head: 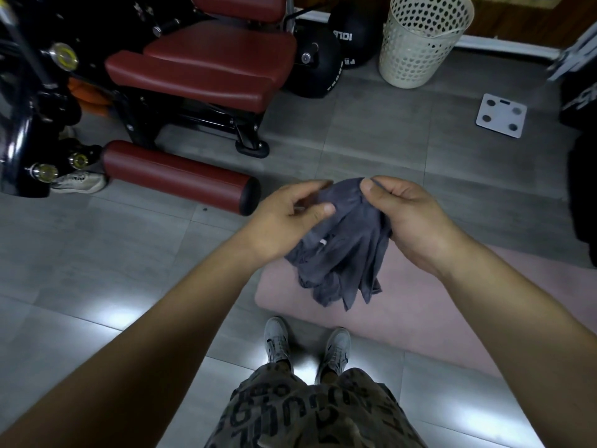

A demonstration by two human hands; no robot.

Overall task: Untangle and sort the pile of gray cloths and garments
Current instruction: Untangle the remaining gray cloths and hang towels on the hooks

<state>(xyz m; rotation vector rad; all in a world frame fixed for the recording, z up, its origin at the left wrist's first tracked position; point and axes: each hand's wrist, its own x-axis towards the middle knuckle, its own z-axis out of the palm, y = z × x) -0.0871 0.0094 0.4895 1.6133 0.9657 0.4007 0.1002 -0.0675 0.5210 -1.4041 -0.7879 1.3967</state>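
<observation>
A crumpled gray cloth hangs in the air between both hands, above a pink mat. My left hand pinches the cloth's upper left edge between thumb and fingers. My right hand grips the upper right part, thumb on top, fingers curled round the fabric. The cloth's lower folds dangle in bunched strips, and a small white tag shows near its middle. No other gray cloths are in view.
A red-padded exercise machine stands at the back left, its roller pad close to my left hand. A white perforated basket stands at the back, a white scale lies to the right. My feet stand on gray floor tiles.
</observation>
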